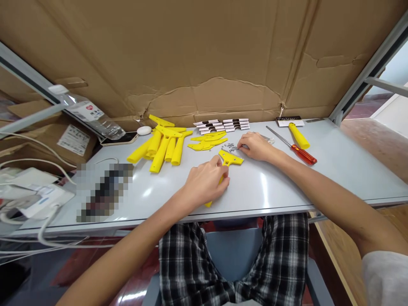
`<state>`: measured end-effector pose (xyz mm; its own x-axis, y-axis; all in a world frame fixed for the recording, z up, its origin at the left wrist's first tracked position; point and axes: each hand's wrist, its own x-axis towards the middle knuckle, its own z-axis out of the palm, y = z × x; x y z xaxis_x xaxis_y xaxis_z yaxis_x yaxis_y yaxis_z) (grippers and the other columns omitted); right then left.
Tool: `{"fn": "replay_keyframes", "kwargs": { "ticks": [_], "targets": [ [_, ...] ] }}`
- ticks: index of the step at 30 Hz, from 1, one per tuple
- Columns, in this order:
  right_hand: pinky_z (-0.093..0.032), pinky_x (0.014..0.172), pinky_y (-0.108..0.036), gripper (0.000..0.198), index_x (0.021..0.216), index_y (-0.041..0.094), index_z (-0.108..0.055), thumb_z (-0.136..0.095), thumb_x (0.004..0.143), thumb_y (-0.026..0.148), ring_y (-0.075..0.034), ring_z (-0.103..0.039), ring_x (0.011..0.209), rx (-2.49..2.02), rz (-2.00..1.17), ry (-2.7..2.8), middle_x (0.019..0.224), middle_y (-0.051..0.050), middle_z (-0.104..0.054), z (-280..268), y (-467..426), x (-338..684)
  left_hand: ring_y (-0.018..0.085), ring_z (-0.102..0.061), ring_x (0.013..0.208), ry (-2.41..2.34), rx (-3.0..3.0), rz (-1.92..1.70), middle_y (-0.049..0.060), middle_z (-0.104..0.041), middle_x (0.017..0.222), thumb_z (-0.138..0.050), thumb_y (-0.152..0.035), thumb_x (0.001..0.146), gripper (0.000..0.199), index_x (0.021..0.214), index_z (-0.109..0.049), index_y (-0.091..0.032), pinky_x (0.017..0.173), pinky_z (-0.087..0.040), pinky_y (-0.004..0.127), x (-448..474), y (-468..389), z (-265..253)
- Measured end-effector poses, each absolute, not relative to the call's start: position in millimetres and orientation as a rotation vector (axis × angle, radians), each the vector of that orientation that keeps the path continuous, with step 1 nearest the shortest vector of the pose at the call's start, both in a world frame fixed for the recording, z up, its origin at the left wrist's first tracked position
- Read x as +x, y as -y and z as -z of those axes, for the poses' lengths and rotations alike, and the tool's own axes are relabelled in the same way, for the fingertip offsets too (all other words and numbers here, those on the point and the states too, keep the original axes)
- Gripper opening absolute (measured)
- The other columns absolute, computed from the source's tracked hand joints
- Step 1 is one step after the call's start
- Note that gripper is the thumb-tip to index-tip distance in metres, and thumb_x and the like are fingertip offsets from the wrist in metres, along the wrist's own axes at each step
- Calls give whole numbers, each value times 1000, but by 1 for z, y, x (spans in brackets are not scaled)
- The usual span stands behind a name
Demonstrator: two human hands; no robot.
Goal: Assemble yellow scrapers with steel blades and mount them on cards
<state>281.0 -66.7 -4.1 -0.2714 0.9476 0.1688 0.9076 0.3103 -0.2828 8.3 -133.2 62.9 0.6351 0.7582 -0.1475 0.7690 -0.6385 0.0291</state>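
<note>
My left hand (207, 180) is closed around the handle of a yellow scraper (231, 158), whose wide head points away from me on the table. My right hand (255, 146) is curled with its fingertips down at the edge of a pile of small screws (230, 147). Whether a screw is between those fingers is too small to tell. Flat yellow plastic pieces (207, 142) lie stacked just beyond the scraper. To the left is a heap of several yellow scraper handles (164, 146).
A red-handled screwdriver (302, 154) and a loose yellow handle (298, 136) lie right. Stacked white packets (221, 126) sit against the cardboard (204, 63). A water bottle (92, 114), phone (123, 138), white oval object (144, 130) and power strip (47, 199) are left.
</note>
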Motion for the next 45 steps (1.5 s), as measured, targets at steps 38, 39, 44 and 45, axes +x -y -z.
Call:
{"fn": "replay_keyframes", "kwargs": {
  "ticks": [38,39,44,45],
  "targets": [
    [-52,100,-32,36,117,14,-87,-56,107,28,-17,-67,101,-1336,-136,2099,116,-14,-79,-7,62,296,30,-76,106,-1007,2694,-259,14,-82,128,-56,-29,110,50,154,-80,-29,103,-60,45,2,88,-47],
    [-52,98,-31,35,115,14,-87,-57,107,30,-16,-66,98,-1316,-139,2077,116,-14,-78,-7,63,296,27,-76,102,-967,2602,-347,14,-83,131,-59,-32,110,49,154,-81,-28,102,-61,44,-1,83,-48],
    [-52,89,-27,27,108,15,-87,-65,100,31,-11,-65,86,-1266,-219,1935,103,-10,-78,-11,66,294,19,-73,78,-896,1713,-552,17,-83,135,-81,-49,103,66,164,-71,-24,67,-60,31,-6,74,-53],
    [-52,86,-25,26,106,15,-87,-67,98,31,-11,-66,86,-1261,-246,1903,100,-9,-79,-13,67,293,18,-73,76,-868,1534,-543,18,-84,132,-84,-45,101,72,168,-66,-24,62,-59,29,-5,74,-52]
  ]
}}
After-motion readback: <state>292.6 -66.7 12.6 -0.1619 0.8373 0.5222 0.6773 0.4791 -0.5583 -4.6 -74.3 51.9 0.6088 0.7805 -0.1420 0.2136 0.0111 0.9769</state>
